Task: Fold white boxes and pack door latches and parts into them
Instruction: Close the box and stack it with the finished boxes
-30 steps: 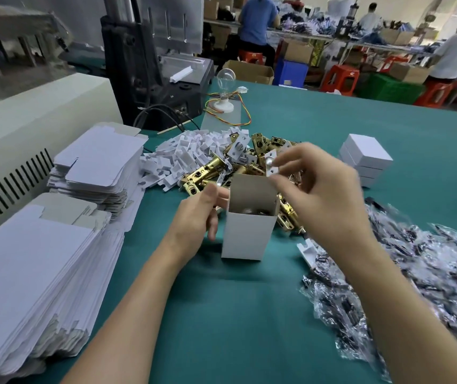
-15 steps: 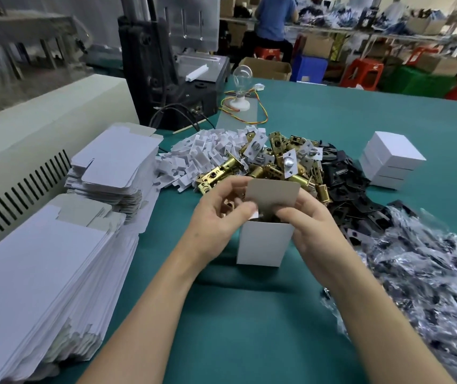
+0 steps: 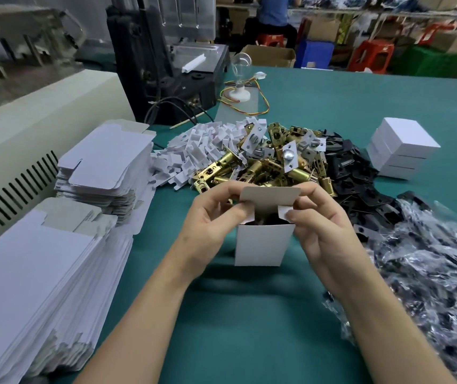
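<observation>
Teal table [image 3: 346, 112], white box [image 3: 260, 246] upright, open-topped

White box [image 3: 260, 245] between left grip [image 3: 208, 217] and right grip [image 3: 321, 223]; flap inside grey-beige. Plain teal bench [image 3: 249, 314]. Beyond the grips: brass-gold latches [image 3: 263, 167] with silver bolts. Beyond left grip: white plastic parts [image 3: 191, 151]. Beyond right grip: black plates [image 3: 352, 176]; white closed boxes [image 3: 402, 151]. Right of right grip: clear bags [image 3: 443, 273], black contents. Left of left grip: white flat blanks [image 3: 28, 286], grey tabs.

Left hand [image 3: 208, 220], right hand [image 3: 324, 223]: curled fingers
</observation>
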`<move>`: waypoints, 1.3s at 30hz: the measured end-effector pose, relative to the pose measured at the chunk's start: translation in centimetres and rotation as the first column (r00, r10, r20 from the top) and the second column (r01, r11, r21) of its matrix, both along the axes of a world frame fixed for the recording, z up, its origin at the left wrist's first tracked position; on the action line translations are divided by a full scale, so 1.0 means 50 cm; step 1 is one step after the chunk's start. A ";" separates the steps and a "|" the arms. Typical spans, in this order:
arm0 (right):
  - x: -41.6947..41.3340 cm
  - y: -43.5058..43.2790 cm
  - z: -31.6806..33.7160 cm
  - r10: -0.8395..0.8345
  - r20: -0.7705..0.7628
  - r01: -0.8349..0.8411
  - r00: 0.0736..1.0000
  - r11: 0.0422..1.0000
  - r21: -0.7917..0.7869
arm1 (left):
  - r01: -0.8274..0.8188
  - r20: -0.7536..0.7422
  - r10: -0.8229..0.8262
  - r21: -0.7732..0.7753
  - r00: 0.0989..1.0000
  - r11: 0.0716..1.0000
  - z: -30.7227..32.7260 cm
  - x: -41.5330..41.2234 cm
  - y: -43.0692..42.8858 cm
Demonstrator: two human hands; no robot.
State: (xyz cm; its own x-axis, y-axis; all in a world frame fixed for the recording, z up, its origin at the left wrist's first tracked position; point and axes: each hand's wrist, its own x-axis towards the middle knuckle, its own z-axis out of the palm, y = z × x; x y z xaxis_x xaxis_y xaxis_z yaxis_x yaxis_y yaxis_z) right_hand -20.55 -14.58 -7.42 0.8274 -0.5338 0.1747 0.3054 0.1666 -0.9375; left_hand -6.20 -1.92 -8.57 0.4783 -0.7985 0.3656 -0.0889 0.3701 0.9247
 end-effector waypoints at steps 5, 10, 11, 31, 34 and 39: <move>0.002 0.008 0.002 -0.066 0.043 0.071 0.997 0.991 -0.117 | 0.111 -0.065 -0.113 -0.027 0.991 0.993 0.003 0.006 0.011; 0.003 0.011 -0.003 -0.109 0.050 0.116 0.993 0.976 -0.183 | 0.174 -0.054 -0.174 -0.012 0.983 0.985 0.018 0.004 0.018; 0.003 0.010 -0.005 -0.112 0.041 0.119 0.993 0.968 -0.223 | 0.166 -0.047 -0.166 -0.011 0.985 0.986 0.023 0.001 0.019; -0.001 0.030 -0.008 -0.163 -0.137 0.091 0.977 0.901 -0.425 | 0.079 0.047 -0.082 0.059 0.995 0.995 0.019 0.009 0.021; -0.001 0.034 -0.008 -0.209 -0.106 0.135 0.972 0.869 -0.476 | 0.068 0.063 -0.070 0.036 0.996 0.997 0.019 0.009 0.021; -0.003 0.033 -0.007 -0.251 -0.056 0.188 0.966 0.840 -0.509 | 0.003 0.106 -0.005 0.019 0.994 1.000 0.022 0.005 0.018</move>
